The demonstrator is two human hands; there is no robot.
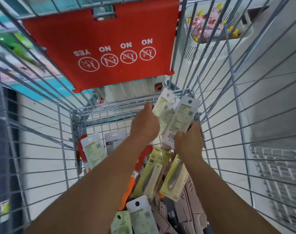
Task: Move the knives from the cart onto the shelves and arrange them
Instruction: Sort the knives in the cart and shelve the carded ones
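Left hand (144,127) curled around a pale carded knife pack (162,112), fingers wrapped over its left edge, back of the hand toward the camera. Right hand (188,142) gripping a second pack (181,120) at its lower end, thumb across the barcode, fingers behind the card. Both packs held upright, backs showing, hang-holes at the top, the right one overlapping the left one's edge. Both raised above the cart (64,132) floor, near the far wire wall.

Directly under the hands, a heap of more packs: two yellow-green fruit knife cards (158,168) side by side, one with a cream handle, the other (173,179) with a bare blade visible through the blister. Beside these to the left, an orange knife (127,191) lying lengthwise. Nearer the camera, a white card (140,215) and a mint-green card (121,223), then a stack of pinkish sheathed knives (189,210) along the right side. Against the left wall, another white-backed pack (93,152) leaning upright with a red edge behind it, and a grey card (115,139) just beside it.

Beyond the far wall, the red child-seat flap (101,39) with YES and NO pictograms, seen upside down. Outside the wires on the right, a pale slotted basket (209,46) holding pink and yellow packets. Shelves not clearly in view; blurred green and pink goods (17,48) at far left.
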